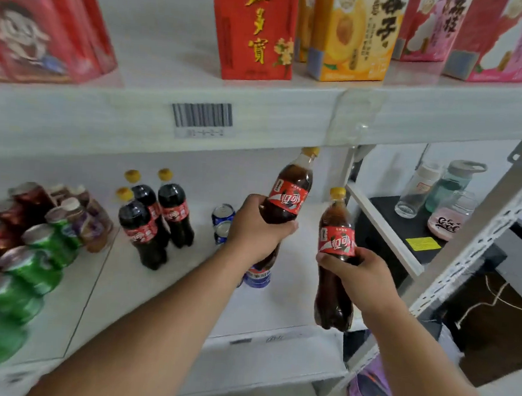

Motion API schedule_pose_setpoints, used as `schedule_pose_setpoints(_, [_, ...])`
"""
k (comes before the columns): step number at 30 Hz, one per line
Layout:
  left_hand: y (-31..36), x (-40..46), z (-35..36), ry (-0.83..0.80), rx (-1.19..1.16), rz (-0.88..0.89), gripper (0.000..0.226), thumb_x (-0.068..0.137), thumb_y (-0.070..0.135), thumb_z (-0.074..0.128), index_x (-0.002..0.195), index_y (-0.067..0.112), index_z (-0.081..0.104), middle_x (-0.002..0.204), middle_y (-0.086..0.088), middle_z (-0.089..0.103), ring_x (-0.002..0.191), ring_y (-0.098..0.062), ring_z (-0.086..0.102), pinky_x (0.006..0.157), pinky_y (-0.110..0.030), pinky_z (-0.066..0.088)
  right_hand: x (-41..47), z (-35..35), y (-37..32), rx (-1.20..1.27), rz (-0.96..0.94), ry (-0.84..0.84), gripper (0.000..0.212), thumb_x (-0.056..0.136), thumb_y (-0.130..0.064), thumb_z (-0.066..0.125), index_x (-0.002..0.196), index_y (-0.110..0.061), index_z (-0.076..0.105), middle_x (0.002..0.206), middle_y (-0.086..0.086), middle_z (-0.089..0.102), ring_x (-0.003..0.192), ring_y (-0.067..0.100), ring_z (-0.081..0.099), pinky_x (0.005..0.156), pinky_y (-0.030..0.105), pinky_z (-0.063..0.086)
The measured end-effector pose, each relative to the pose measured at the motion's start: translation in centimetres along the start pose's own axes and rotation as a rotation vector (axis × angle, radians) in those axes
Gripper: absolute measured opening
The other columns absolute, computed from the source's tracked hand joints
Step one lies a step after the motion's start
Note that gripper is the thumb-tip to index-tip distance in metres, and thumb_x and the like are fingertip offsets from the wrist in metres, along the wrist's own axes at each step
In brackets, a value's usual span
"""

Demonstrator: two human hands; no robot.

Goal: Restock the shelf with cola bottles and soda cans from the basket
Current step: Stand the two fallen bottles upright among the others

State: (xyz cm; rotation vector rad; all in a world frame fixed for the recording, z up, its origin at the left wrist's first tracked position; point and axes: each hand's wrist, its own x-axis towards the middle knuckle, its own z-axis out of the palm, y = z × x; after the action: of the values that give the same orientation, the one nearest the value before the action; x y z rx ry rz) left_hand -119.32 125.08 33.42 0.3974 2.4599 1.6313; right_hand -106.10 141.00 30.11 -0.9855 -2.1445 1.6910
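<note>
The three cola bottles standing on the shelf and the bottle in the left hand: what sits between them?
In the head view, blue soda cans stand between the standing cola bottles and the bottle gripped by the left hand.

red carton (253,30) up top reads 加多寶, the yellow one (354,34) has 子, pink cup (448,218) says "Cool". Barcode tag (202,119) digits too blurry.

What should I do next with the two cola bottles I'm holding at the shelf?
Probably set the left hand's cola bottle upright on the bare shelf right of the three standing cola bottles. It is lifted and tilted above the blue cans, while the right hand holds a second bottle nearer the shelf edge.
</note>
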Motion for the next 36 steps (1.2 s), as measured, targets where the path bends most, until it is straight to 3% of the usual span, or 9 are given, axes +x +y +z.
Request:
schedule_pose_setpoints(3, [-0.8,-3.7,-3.4,0.036,-0.054,-0.004,0.051,0.077,0.034,0.09,0.114,0.035,0.055,0.108,0.014,0.071,0.096,-0.006,0.068,0.08,-0.026,0.052,-2.7,1.8,-0.9,0.044,-0.032,-0.058,0.051,0.078,-0.036,0.09,0.121,-0.018,0.069,0.102,0.004,0.075,0.091,0.025,0.072,0.077,0.035,0.055])
schedule_pose_setpoints(7, [-3.1,-7.9,-6.9,0.089,-0.089,-0.064,0.061,0.076,0.033,0.092,0.126,0.037,0.056,0.121,0.014,0.071,0.111,-0.009,0.068,0.096,-0.034,0.055,-5.4,4.1,-1.9,0.045,-0.091,-0.18,0.044,0.079,-0.031,0.089,0.117,-0.02,0.07,0.097,0.002,0.077,0.088,0.022,0.073,0.069,0.03,0.053])
schedule_pose_setpoints(10, [-4.5,-10.7,-8.6,0.148,-0.105,-0.116,0.066,0.077,0.032,0.092,0.13,0.04,0.053,0.123,0.016,0.069,0.114,-0.007,0.066,0.099,-0.034,0.052,-6.6,5.7,-2.5,0.038,-0.136,-0.271,0.036,0.078,-0.029,0.089,0.109,-0.021,0.073,0.09,-0.002,0.079,0.083,0.019,0.076,0.069,0.029,0.055])
schedule_pose_setpoints(14, [-5.5,-13.9,-10.1,0.235,-0.102,-0.183,0.054,0.081,0.026,0.089,0.122,0.041,0.057,0.114,0.019,0.07,0.105,-0.001,0.064,0.091,-0.033,0.052,-7.6,6.7,-2.9,0.05,-0.185,-0.395,0.03,0.08,-0.027,0.088,0.106,-0.026,0.074,0.089,-0.007,0.079,0.082,0.011,0.075,0.07,0.022,0.054])
schedule_pose_setpoints(16, [-6.2,-15.1,-10.5,0.285,-0.103,-0.218,0.052,0.082,0.023,0.089,0.119,0.04,0.057,0.113,0.017,0.07,0.105,-0.005,0.065,0.093,-0.036,0.054,-7.8,7.1,-2.7,0.055,-0.192,-0.447,0.032,0.081,-0.025,0.088,0.109,-0.028,0.072,0.094,-0.008,0.078,0.085,0.008,0.074,0.069,0.018,0.052])
schedule_pose_setpoints(19, [-7.6,-16.3,-11.0,0.37,-0.101,-0.277,0.057,0.079,0.024,0.091,0.123,0.035,0.057,0.113,0.012,0.072,0.104,-0.017,0.069,0.09,-0.048,0.059,-7.7,8.1,-2.2,0.049,-0.187,-0.493,0.043,0.078,-0.028,0.09,0.116,-0.027,0.071,0.1,-0.007,0.077,0.092,0.011,0.074,0.076,0.023,0.055])
schedule_pose_setpoints(24, [-9.9,-16.5,-12.4,0.475,-0.108,-0.291,0.063,0.071,0.027,0.095,0.122,0.037,0.058,0.108,0.005,0.077,0.098,-0.031,0.074,0.086,-0.061,0.059,-7.7,11.1,-2.9,0.022,-0.222,-0.555,0.044,0.077,-0.024,0.091,0.114,-0.026,0.069,0.098,-0.007,0.076,0.092,0.01,0.073,0.075,0.021,0.054])
schedule_pose_setpoints(33, [-14.6,-12.1,-16.9,0.432,-0.187,-0.218,0.064,0.075,0.021,0.094,0.127,0.036,0.06,0.112,0.016,0.073,0.105,-0.009,0.07,0.093,-0.049,0.06,-5.7,20.5,-5.0,-0.058,-0.275,-0.474,0.052,0.074,-0.019,0.089,0.118,-0.026,0.063,0.101,-0.009,0.074,0.095,0.009,0.071,0.085,0.032,0.057])
schedule_pose_setpoints(36, [-16.8,-10.0,-18.0,0.375,-0.185,-0.184,0.052,0.077,0.013,0.092,0.112,0.038,0.062,0.105,0.017,0.071,0.097,0.001,0.068,0.085,-0.037,0.06,-4.6,23.3,-5.1,-0.089,-0.272,-0.415,0.041,0.079,-0.018,0.087,0.108,-0.029,0.061,0.095,-0.01,0.073,0.09,0.007,0.069,0.074,0.026,0.052])
